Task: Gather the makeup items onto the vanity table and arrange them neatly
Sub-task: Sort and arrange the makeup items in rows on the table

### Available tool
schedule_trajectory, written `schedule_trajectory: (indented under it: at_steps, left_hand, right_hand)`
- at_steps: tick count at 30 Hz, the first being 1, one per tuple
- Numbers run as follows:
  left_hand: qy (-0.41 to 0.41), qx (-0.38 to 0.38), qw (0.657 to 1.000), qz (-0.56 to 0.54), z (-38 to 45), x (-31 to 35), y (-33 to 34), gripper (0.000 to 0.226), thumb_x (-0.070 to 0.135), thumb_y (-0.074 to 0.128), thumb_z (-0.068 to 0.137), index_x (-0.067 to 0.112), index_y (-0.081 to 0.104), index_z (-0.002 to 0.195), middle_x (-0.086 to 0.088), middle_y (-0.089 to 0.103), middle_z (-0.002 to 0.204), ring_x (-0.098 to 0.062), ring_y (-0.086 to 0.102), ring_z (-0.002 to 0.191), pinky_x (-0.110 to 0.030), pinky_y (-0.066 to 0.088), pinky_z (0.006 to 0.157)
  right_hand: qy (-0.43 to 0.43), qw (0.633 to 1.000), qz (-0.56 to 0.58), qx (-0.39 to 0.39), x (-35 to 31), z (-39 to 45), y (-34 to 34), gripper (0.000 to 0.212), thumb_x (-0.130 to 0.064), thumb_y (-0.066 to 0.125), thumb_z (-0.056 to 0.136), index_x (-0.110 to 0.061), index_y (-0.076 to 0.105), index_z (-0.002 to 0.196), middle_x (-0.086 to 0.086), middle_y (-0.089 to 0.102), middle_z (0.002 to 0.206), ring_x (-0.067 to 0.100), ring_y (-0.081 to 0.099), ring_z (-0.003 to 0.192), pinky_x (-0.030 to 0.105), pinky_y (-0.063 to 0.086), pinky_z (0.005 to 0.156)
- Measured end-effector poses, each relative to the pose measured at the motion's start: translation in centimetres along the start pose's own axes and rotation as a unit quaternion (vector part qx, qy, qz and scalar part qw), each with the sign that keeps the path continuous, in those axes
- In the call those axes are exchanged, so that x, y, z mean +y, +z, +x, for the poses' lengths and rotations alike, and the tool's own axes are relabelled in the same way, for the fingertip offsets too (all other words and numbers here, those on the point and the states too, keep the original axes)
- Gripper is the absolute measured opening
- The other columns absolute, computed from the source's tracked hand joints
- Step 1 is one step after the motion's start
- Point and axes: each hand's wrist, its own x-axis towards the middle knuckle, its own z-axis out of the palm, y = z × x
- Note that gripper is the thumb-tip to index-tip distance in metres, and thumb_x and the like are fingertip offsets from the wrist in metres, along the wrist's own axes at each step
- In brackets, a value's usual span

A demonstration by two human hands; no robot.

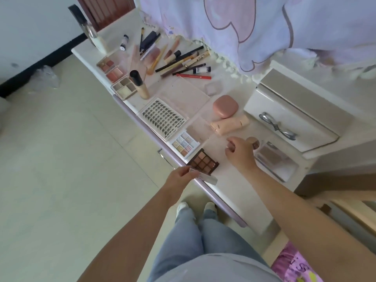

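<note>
The left hand [180,177], at lower centre of the frame, pinches a slim pale box [205,176] by one end, holding it over the front edge of the vanity table [230,188]. Just above it lies a brown eyeshadow palette [203,162], and next up the table edge a pastel palette [184,144] and a tray of false lashes [163,117]. The right hand [241,154], right of centre, hovers low over the tabletop with fingers curled; whether it holds anything I cannot tell. Beyond its fingertips sit a peach tube [230,124] and a pink compact [225,106]. In the upper middle of the frame a loose heap of pencils and brushes [183,60] lies near a foundation bottle [139,83] and blush palettes [110,68]. A white drawer unit [295,110] stands at the right, a clear lidded case [274,159] just below it
</note>
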Motion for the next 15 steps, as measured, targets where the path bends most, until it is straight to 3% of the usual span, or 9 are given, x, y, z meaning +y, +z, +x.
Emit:
schedule_trajectory:
  at_steps: [3,7,10,12,15]
  left_hand:
    - [-0.009,-0.013,0.999,0.029,0.7,0.3,-0.4,0.034,0.045,0.062,0.054,0.019,0.067,0.076,-0.012,0.055,0.089,-0.023,0.050,0.091,-0.045,0.036,0.103]
    - [-0.017,-0.042,0.997,0.062,1.2,0.4,-0.8,0.041,0.044,0.063,0.054,0.011,0.063,0.079,-0.010,0.047,0.084,-0.020,0.042,0.085,-0.034,0.037,0.089]
    - [-0.017,-0.072,0.994,0.081,1.5,0.9,-1.4,0.022,0.033,0.065,0.070,0.015,0.054,0.077,-0.008,0.043,0.089,-0.018,0.038,0.088,-0.031,0.031,0.085]
    - [-0.010,-0.096,0.992,0.083,1.6,1.0,-1.9,0.023,0.031,0.064,0.071,0.015,0.050,0.081,-0.008,0.041,0.087,-0.019,0.036,0.086,-0.031,0.031,0.083]
    - [0.003,-0.111,0.991,0.076,1.4,0.9,-2.8,0.023,0.029,0.064,0.068,0.015,0.049,0.080,-0.007,0.040,0.083,-0.017,0.038,0.082,-0.026,0.035,0.082]
  right_hand:
    - [-0.056,0.997,-0.033,0.037,0.0,-0.4,0.0,0.023,0.009,0.050,0.081,0.008,0.059,0.102,0.025,0.060,0.092,0.034,0.056,0.086,0.019,0.033,0.069]
    - [-0.093,0.992,-0.077,0.037,-0.6,-1.3,0.1,0.023,0.007,0.049,0.084,0.005,0.058,0.105,0.022,0.056,0.090,0.028,0.052,0.080,0.017,0.028,0.066]
    - [-0.069,0.995,-0.067,0.025,-1.0,-1.4,0.1,0.030,0.003,0.050,0.085,0.002,0.054,0.115,0.022,0.055,0.101,0.030,0.053,0.088,0.014,0.029,0.070]
    - [-0.035,0.998,-0.050,0.017,-1.2,-1.5,-0.1,0.038,-0.003,0.054,0.085,-0.001,0.049,0.123,0.020,0.052,0.112,0.024,0.052,0.092,0.013,0.030,0.074]
    - [0.015,1.000,-0.024,0.014,-1.1,-2.6,-0.6,0.046,-0.013,0.056,0.086,-0.002,0.041,0.129,0.018,0.048,0.124,0.026,0.048,0.110,0.028,0.040,0.090]
